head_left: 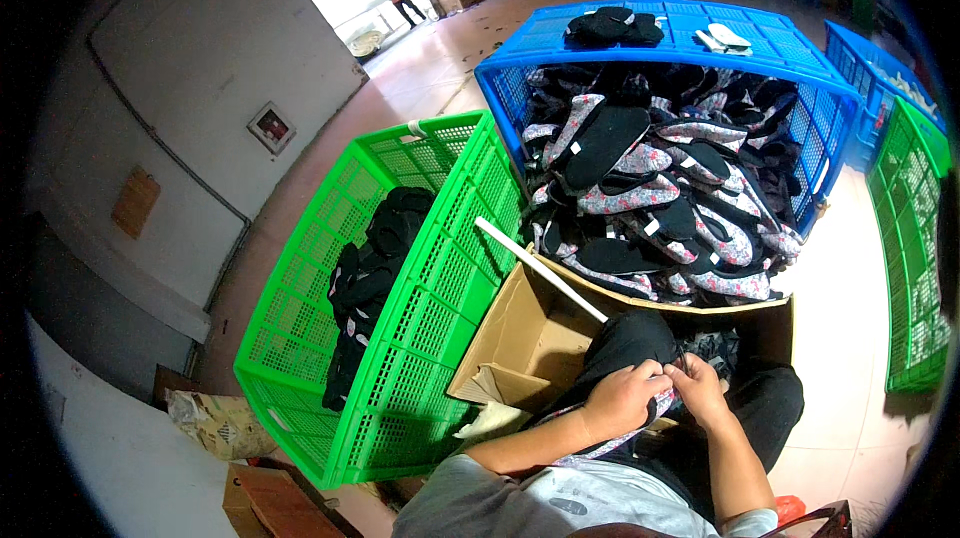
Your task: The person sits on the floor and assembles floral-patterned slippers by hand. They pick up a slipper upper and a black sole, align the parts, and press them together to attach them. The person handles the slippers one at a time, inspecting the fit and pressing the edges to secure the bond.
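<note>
Floral piece lies on the lap, partly hidden by the hands. Left to right: the left forearm crosses above its lower-left stretch; the left hand is closed on it, fingers curled. The long axis appears to run obliquely, up and right, toward the lap's knee edge. The right hand meets its upper-right end, fingers pinched together; what they pinch cannot be told. Both hands are equally near.
</note>
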